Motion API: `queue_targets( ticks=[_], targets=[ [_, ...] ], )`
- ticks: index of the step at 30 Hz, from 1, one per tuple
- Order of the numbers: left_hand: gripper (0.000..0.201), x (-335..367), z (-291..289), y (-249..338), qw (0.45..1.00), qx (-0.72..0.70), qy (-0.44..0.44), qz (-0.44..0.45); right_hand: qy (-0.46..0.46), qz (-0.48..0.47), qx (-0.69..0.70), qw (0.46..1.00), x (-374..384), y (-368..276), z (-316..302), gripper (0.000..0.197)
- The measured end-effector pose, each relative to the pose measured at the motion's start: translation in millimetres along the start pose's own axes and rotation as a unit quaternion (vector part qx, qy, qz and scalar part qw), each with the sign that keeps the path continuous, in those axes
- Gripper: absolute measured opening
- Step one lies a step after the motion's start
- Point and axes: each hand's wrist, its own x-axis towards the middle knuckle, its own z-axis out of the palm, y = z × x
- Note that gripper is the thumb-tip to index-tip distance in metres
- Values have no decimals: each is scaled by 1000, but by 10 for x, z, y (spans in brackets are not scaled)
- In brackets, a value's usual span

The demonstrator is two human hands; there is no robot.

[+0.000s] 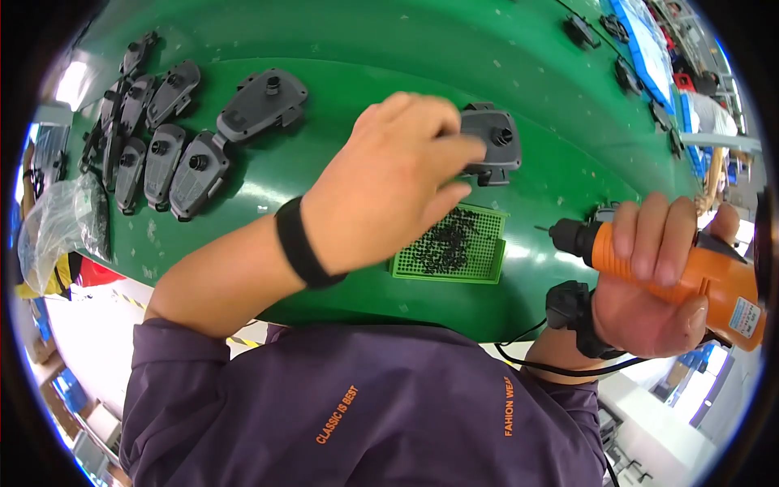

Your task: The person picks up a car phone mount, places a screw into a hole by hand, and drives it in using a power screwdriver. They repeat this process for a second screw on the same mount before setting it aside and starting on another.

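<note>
My left hand, with a black band on its wrist, reaches over the near left side of a dark grey plastic housing that has a black knob. Its fingertips are smeared by motion and overlap the housing's edge; whether they grip it or hold something small I cannot tell. My right hand is wrapped round an orange electric screwdriver, whose black nose and thin bit point left toward the middle of the bench. Below my left hand lies a green perforated basket holding many small black screws.
Several similar grey housings stand in a cluster at the left, and one more housing lies at centre left. A clear plastic bag hangs at the left edge. A black cable runs by my right wrist. More parts lie at the far right.
</note>
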Motion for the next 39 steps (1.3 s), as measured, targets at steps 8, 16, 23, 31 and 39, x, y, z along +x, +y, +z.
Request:
queue_targets(
  ticks=[8,16,23,31,39],
  targets=[
    [16,-223,235,247,974,114,-194,35,-10,-76,-56,996,-133,189,-55,73],
    [11,-182,261,198,986,51,-153,39,-34,-48,-46,997,-95,159,-201,73],
    [12,-118,139,208,977,-148,-137,-64,-132,-55,22,989,87,120,-209,69],
    [30,-23,94,288,935,-306,-76,-163,-119,-53,61,990,137,250,-37,59],
    [46,29,196,253,977,-210,9,43,-126,-22,81,988,125,202,-14,56]
  ],
)
